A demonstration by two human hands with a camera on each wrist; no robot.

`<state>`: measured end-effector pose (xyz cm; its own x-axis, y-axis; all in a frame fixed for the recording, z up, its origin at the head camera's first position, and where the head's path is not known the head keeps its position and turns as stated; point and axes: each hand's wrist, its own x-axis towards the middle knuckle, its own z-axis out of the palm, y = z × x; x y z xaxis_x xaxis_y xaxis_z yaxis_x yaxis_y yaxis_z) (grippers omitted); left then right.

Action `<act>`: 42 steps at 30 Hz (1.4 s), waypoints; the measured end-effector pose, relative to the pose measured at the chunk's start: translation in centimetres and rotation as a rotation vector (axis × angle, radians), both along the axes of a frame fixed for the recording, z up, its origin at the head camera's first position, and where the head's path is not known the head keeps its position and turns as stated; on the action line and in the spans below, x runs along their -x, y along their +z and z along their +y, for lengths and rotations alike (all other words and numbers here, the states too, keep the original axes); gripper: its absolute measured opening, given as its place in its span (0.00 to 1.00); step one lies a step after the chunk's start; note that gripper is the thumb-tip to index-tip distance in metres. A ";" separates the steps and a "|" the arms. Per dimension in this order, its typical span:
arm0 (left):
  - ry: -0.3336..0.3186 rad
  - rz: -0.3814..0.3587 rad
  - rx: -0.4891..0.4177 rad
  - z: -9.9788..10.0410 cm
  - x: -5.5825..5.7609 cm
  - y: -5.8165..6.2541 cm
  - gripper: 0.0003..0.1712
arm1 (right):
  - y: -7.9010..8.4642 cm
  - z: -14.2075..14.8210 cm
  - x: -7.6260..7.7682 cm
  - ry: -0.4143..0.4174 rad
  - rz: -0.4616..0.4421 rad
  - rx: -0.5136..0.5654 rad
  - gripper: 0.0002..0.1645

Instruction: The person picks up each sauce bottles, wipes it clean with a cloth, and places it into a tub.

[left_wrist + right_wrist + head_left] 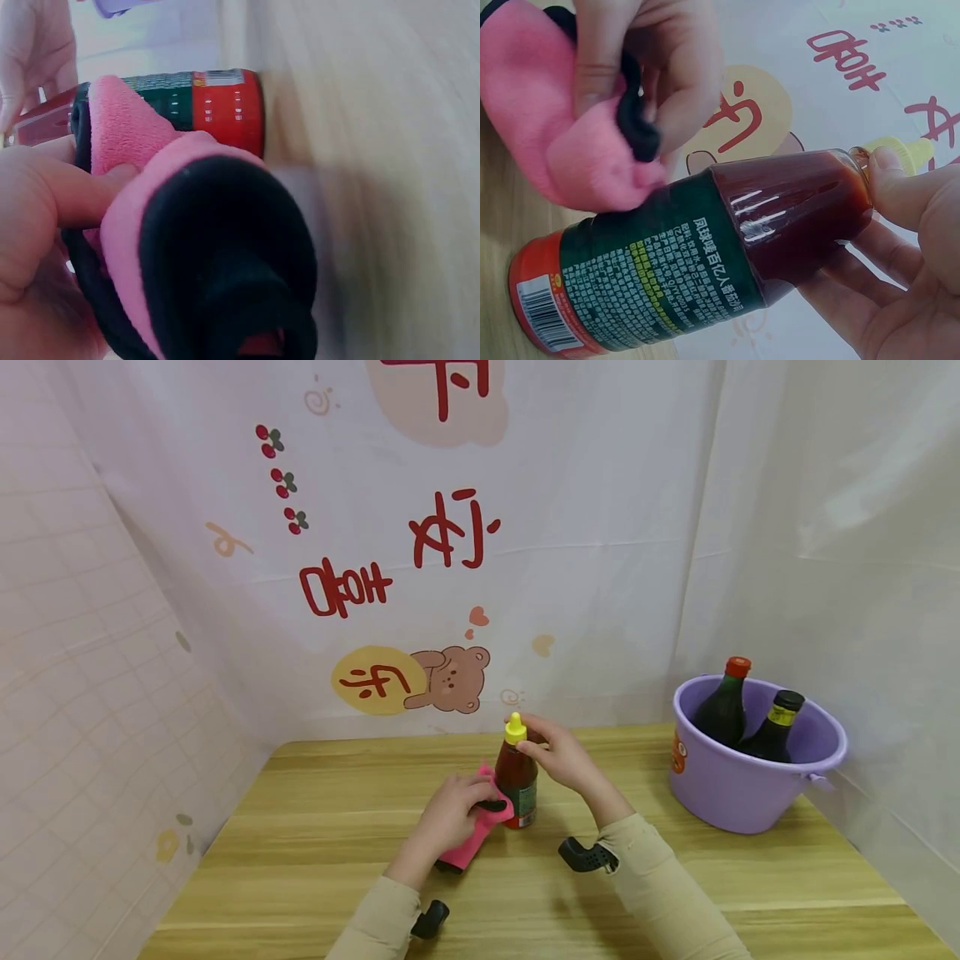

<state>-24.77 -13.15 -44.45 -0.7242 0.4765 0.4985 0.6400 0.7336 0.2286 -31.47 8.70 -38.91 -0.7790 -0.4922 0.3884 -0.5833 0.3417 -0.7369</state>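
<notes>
A ketchup bottle [516,772] with dark red contents, a green and red label and a yellow nozzle cap [515,728] stands upright on the wooden table. My right hand [564,762] holds it near the neck, thumb on one side just under the cap and fingers behind, as the right wrist view shows. A pink cloth [592,157] with black edging is pinched in my left hand [452,812]. Part of this cloth lies against the labelled side of the bottle, and the rest hangs down toward the table. The cloth hides some of the label in the left wrist view.
At the right of the table [330,827] stands a purple bucket [731,797]. Inside it lean a dark bottle with a red cap [723,706] and another with a black cap [772,731]. Behind the table hangs a printed white curtain [600,568].
</notes>
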 end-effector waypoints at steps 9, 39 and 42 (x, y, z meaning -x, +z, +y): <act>0.018 -0.083 0.128 0.1 0.4 -0.7 0.18 | 0.0 -0.1 -0.1 0.003 0.017 0.013 0.25; -0.014 -0.021 -0.174 -1.2 0.9 7.4 0.17 | -0.1 -0.2 0.0 -0.011 0.033 -0.002 0.25; -0.022 0.017 -0.162 -0.8 0.8 8.5 0.17 | -0.1 -0.2 -0.1 -0.018 0.038 0.002 0.26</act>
